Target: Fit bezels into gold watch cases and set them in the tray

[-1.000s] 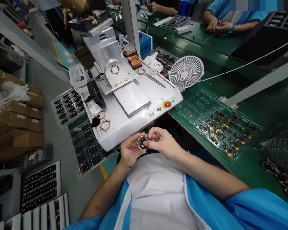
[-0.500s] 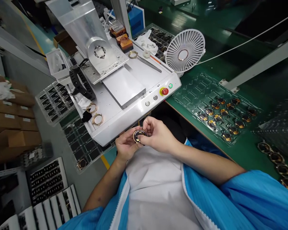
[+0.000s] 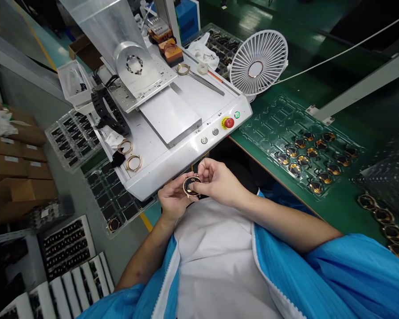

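Close to my body, just below the front edge of the white machine, I hold a round watch case with a gold rim and a dark inside. My left hand grips its rim from the left, fingers behind and along the edge. My right hand comes from the right; its thumb presses on the dark inside and its other fingers are curled at the rim. Whether those fingers pinch some small part as well, I cannot tell. Two gold rings lie on the machine's left front corner.
Right of the machine, a clear tray carries several round dark-and-gold parts. A white fan stands behind it. Tweezers lie on the machine top near a red button. Trays of dark parts are at the left, beside cardboard boxes.
The watch case has tipped slightly, showing more of its gold rim. My right thumb has shifted a little over its inside. The camera view has moved slightly.
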`<state>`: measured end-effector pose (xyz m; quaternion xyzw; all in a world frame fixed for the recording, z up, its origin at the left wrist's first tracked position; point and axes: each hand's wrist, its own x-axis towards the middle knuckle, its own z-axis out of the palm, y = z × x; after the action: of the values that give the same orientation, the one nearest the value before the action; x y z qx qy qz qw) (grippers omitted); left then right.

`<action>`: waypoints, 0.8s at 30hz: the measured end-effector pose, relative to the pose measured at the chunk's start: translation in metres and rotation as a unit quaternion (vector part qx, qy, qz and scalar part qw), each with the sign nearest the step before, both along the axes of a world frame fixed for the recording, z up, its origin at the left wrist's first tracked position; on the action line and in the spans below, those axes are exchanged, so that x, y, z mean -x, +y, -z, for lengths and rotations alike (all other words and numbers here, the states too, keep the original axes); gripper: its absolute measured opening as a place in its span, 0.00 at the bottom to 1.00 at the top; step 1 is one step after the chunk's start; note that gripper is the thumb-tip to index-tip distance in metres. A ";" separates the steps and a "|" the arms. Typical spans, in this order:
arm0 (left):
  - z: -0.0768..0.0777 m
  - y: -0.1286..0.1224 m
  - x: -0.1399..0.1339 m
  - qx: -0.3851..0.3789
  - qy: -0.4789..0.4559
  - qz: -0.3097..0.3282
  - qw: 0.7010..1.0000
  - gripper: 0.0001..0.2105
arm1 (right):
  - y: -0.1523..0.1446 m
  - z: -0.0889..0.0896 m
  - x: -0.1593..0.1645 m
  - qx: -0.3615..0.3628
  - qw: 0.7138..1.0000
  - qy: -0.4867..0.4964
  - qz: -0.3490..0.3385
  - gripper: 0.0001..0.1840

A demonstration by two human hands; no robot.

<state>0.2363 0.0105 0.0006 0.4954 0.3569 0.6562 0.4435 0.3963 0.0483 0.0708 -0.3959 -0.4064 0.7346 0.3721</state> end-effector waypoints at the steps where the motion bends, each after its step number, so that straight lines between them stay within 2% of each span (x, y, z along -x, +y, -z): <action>1: 0.000 0.000 0.000 -0.001 -0.001 -0.002 1.000 0.28 | 0.001 0.001 -0.002 0.010 1.000 -0.009 -0.007 0.21; 6: 0.005 -0.004 0.001 -0.003 0.028 0.006 1.000 0.29 | 0.002 0.007 -0.011 0.069 0.992 -0.062 -0.083 0.26; 12: 0.007 -0.005 0.004 -0.002 0.075 0.027 0.997 0.30 | 0.003 0.018 -0.009 0.131 0.988 -0.018 -0.079 0.36; 16: 0.004 -0.003 0.000 0.036 0.033 -0.011 0.999 0.26 | 0.009 0.017 0.000 0.112 0.992 -0.004 -0.061 0.37; 20: -0.005 0.004 0.002 0.065 -0.035 -0.049 0.996 0.21 | 0.041 0.007 0.001 0.059 0.992 -0.056 -0.100 0.34; 22: -0.013 0.007 0.007 0.064 -0.050 -0.027 0.996 0.19 | 0.067 0.001 -0.004 0.037 0.995 -0.085 -0.041 0.32; 24: -0.020 0.007 0.014 0.064 -0.039 0.005 0.997 0.19 | 0.095 -0.003 -0.010 0.022 0.993 -0.098 0.066 0.27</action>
<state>0.2227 0.0178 0.0203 0.4418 0.3788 0.6484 0.4908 0.4067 0.1429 0.0739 -0.5000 -0.3981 0.6746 0.3692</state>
